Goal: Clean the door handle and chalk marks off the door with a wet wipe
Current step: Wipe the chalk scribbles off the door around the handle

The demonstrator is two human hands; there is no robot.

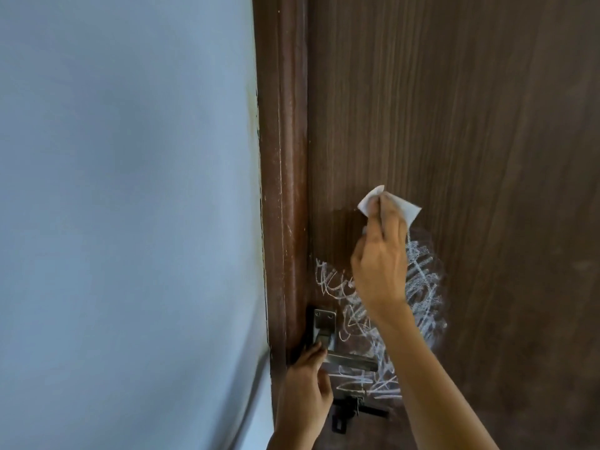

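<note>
Left hand grips horizontal door handle; right hand fingers press wet wipe flat on door.

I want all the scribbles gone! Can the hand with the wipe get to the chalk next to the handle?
Probably yes. The right hand presses the wet wipe on the door above the chalk marks, and nothing blocks the way down. The left hand sits on the door handle, beside it.

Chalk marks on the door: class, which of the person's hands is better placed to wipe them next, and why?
Right. The right hand already presses the wet wipe on the door just above the chalk marks; the left hand is at the door handle.
</note>
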